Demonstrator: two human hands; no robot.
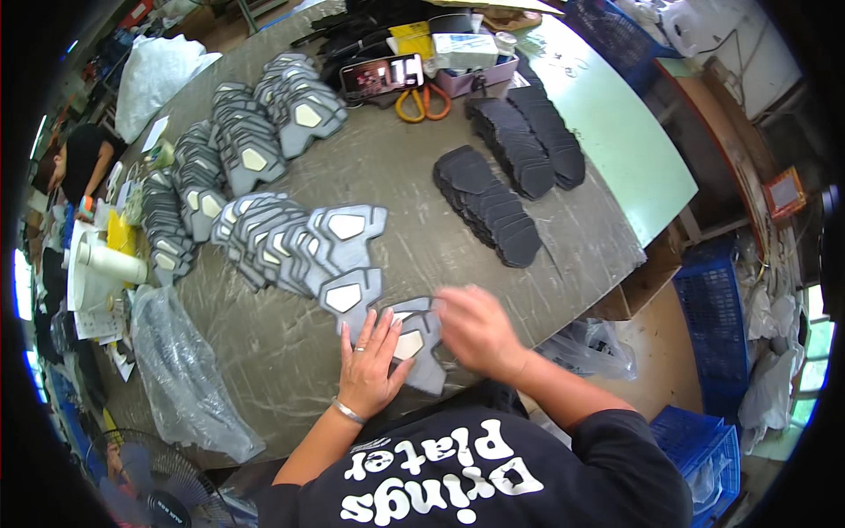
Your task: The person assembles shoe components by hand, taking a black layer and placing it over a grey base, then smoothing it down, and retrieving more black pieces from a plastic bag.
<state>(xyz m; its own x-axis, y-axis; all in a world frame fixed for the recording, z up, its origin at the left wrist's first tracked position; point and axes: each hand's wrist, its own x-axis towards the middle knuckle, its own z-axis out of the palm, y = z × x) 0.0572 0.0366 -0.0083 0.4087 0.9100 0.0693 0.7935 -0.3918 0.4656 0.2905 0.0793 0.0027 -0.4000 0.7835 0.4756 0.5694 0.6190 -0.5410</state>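
Note:
Close to my body, a grey cut piece (427, 377) with a pale cream patch in its middle lies on the table. My left hand (371, 363) rests flat over its left side, fingers stretched out. At its right edge is my right hand (478, 330), its fingers bent and smeared by motion, so what they hold, if anything, does not show. Just beyond my left fingertips lies another grey piece (350, 297) with a cream patch. It ends an overlapping row of like pieces (277, 238) that fans out to the left.
More rows of grey pieces (246, 141) lie far left. Stacked black pieces (488, 207) lie right of centre. A phone (381, 77), orange-handled scissors (422, 103) and a box (471, 77) stand at the back. A clear plastic bag (185, 370) lies left; another person (84, 163) is beyond.

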